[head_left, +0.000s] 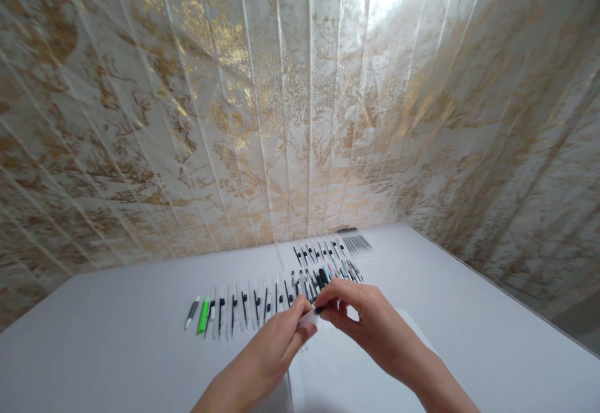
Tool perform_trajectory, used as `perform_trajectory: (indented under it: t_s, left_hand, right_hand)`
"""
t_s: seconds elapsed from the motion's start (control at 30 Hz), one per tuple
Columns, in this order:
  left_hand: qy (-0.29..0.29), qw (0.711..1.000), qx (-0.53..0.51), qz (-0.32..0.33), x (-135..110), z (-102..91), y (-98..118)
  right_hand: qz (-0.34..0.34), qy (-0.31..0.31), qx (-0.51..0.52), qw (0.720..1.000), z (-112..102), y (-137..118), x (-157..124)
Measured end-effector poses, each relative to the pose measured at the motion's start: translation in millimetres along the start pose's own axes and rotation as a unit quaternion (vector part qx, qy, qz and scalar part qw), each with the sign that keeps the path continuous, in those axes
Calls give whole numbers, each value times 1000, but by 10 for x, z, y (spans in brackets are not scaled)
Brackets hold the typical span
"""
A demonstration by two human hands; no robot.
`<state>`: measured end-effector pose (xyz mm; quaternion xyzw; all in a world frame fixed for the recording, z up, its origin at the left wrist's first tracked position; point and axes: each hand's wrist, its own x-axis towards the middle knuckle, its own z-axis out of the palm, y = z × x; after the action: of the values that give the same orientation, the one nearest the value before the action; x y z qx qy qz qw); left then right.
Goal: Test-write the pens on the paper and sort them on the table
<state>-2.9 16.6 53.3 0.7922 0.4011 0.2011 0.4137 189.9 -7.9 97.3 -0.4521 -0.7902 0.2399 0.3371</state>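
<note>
Both hands meet over the near middle of the white table (pixel 117 338). The left hand (pixel 281 338) has its fingers pinched tight around a white pen (pixel 309 318), and the right hand (pixel 363 316) is pinching the pen's black end with thumb and fingertips. Just beyond is a long row of pens (pixel 262 300), with a green pen (pixel 203 315) near its left end. A pack of black refills (pixel 355 242) sits far right by the gold-marbled wall (pixel 234 119).
</note>
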Motion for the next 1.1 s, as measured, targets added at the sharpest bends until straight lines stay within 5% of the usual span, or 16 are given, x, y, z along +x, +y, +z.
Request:
perform_trajectory:
  t_s: [0.27,0.4,0.57,0.73,1.1]
  left_hand:
    - [-19,999,44,-16,-20,-45,66]
    - [-8,999,41,-8,-24,-66,58]
    - [13,999,43,-16,-26,-86,36]
    - [9,996,77,-38,-17,-92,57]
    - [8,992,115,-47,-1,-101,64]
  right_hand:
    - [-4,-14,-165,986,192,9,3]
    - [46,-11,-175,983,184,22,4]
    - [5,5,-161,987,152,8,-10]
    - [61,-7,-219,974,272,34,27]
    - [54,-5,-228,972,294,20,33]
